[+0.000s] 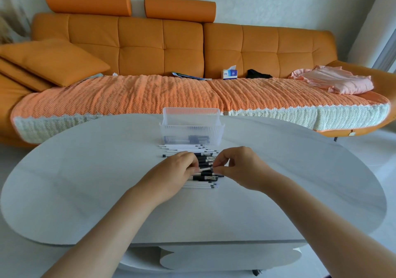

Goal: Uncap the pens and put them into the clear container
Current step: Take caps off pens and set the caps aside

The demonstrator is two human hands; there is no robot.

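A row of several pens (190,149), white and black, lies on the white table (85,181) in front of a clear ribbed container (191,127). Dark pens lie in the container's bottom. My left hand (177,170) grips the white barrel of one pen (204,169) above the row. My right hand (233,166) pinches that pen's right end, where its cap sits. Both hands hover over the middle of the row and hide part of it.
An orange sofa (160,48) with a knitted cover stands behind the table. On it lie a tissue box (229,73), a pink cloth (334,79) and cushions (53,61). The table's rounded front edge is near me.
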